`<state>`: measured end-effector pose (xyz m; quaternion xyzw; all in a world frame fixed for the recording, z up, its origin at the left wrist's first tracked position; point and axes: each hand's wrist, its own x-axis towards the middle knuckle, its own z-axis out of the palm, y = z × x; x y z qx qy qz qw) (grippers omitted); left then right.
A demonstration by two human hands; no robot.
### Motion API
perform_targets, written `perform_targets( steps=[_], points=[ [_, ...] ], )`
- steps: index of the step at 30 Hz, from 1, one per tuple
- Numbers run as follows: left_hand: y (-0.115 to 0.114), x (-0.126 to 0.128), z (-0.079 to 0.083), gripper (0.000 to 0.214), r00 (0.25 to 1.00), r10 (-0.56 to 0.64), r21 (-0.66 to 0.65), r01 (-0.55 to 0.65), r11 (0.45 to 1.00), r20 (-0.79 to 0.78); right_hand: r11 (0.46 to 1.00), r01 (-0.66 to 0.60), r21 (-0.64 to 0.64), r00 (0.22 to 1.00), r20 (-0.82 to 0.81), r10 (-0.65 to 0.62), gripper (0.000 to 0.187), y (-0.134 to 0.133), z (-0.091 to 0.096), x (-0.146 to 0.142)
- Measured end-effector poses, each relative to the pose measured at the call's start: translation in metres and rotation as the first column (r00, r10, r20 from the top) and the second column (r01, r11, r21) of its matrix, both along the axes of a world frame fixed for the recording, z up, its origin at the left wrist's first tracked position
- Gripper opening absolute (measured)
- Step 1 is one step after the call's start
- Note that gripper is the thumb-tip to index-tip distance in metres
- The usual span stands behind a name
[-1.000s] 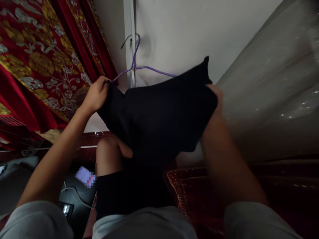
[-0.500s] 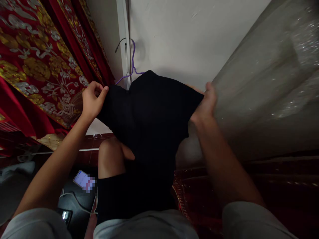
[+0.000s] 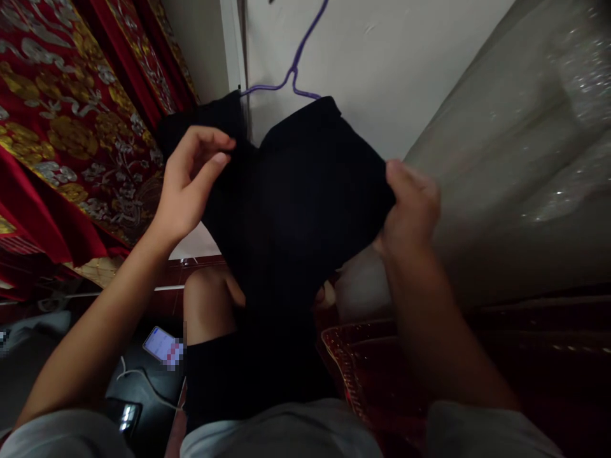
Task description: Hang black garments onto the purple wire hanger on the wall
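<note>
A black shirt [image 3: 300,191] hangs in front of me on a purple hanger [image 3: 294,67], whose arms run in under its shoulders. My right hand [image 3: 411,207] is closed on the shirt's right side, thumb pressed on the cloth. At the left, my left hand [image 3: 195,175] is in front of the shirt's other shoulder, thumb and fingers curved with a small gap between them. I see no cloth gripped in it. Where the shirt's lower part meets my dark shorts, the edge is hard to make out.
A red curtain with gold and silver flowers [image 3: 71,121] hangs at the left. A large plastic-wrapped object [image 3: 487,191] leans at the right, above dark red furniture [image 3: 477,362]. A lit phone [image 3: 161,345] and a cable [image 3: 147,381] lie on a black seat at lower left.
The hanger and shirt have moved right and up, with the hanger away from the white post. My left hand has let go of the shirt's edge and shifted right; my right hand keeps its grip.
</note>
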<state>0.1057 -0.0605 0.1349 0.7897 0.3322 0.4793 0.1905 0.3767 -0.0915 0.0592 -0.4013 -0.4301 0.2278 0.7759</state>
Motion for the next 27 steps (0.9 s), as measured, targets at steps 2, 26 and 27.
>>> perform_targets(
  steps=[2,26,27],
  points=[
    [-0.007,-0.001,-0.005,0.027,0.993,-0.051,-0.209,0.072,0.975,0.105,0.987,-0.144,-0.071,0.956,0.247,0.157,0.026,-0.026,-0.001,-0.015],
    [-0.021,-0.069,-0.016,0.053,0.953,0.260,0.034,-0.258,0.966,-0.156,0.693,-0.523,-0.496,0.811,-0.039,0.584,0.041,0.037,-0.049,-0.005],
    [-0.019,-0.068,-0.020,0.052,0.941,0.295,0.132,-0.275,0.952,-0.167,0.750,-0.474,-0.462,0.857,-0.048,0.513,0.039,0.046,-0.044,-0.002]
  ],
)
